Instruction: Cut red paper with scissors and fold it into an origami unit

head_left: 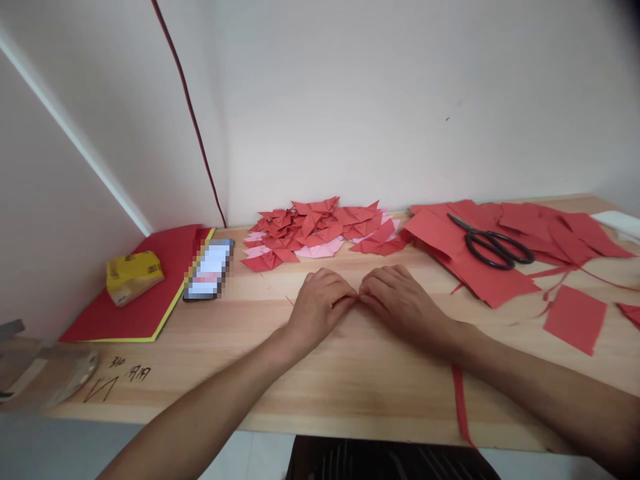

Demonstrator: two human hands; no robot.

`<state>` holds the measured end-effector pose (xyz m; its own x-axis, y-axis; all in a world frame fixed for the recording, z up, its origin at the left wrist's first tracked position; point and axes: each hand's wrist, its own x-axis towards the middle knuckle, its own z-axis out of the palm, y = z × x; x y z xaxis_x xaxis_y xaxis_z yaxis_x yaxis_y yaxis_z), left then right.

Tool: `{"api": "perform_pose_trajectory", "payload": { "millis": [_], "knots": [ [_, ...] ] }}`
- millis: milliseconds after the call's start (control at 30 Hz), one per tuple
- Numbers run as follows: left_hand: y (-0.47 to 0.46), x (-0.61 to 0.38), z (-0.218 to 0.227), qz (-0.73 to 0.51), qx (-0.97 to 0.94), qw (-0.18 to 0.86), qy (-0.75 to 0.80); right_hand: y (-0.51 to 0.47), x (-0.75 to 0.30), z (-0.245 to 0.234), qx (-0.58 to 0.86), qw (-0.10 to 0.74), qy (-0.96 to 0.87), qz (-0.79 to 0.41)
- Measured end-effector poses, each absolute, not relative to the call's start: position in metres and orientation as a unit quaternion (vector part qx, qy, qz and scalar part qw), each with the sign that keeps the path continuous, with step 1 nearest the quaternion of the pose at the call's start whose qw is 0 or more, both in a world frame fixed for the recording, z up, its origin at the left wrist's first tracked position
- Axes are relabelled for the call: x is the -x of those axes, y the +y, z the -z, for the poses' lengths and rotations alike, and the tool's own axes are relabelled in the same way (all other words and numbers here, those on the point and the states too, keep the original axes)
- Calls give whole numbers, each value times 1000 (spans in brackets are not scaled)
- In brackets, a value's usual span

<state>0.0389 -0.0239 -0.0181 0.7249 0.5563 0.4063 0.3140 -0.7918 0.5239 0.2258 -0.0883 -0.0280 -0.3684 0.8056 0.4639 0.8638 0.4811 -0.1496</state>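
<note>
My left hand (323, 300) and my right hand (400, 303) meet over the middle of the wooden table, thumbs and fingers pinched together and fingertips almost touching. Whatever lies between the fingertips is hidden or too small to name; only a faint reddish edge shows there. Just beyond my hands lies a heap of folded red paper pieces (310, 223), with some pink paper pieces (320, 250) among them. To the right, black-handled scissors (493, 247) rest on a stack of red paper sheets (480, 280). A separate red paper piece (576, 319) lies closer to my right forearm.
At left, a phone (210, 269) lies beside red and yellow sheets (145, 307) that carry a yellow packet (135, 275). A clear tape-like roll (60, 377) sits at the left edge. A red strip (460, 407) hangs over the table's front edge. Walls stand behind and left.
</note>
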Motion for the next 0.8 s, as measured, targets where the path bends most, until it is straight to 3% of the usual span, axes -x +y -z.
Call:
{"api": "perform_pose_trajectory", "payload": {
  "millis": [267, 500, 633, 800],
  "knots": [
    [-29, -41, 8, -277, -823, 392, 305, -92, -225, 19, 514, 265, -816, -6],
    [-22, -37, 1, -224, -814, 455, 282, -94, -230, 11, 538, 311, -744, -246],
    [-17, -33, 0, -186, -765, 561, 257, -95, -239, 10, 498, 368, -699, -359],
    [-15, -29, -2, -132, -689, 682, 208, -93, -242, 13, 412, 382, -770, -303]
  ]
}}
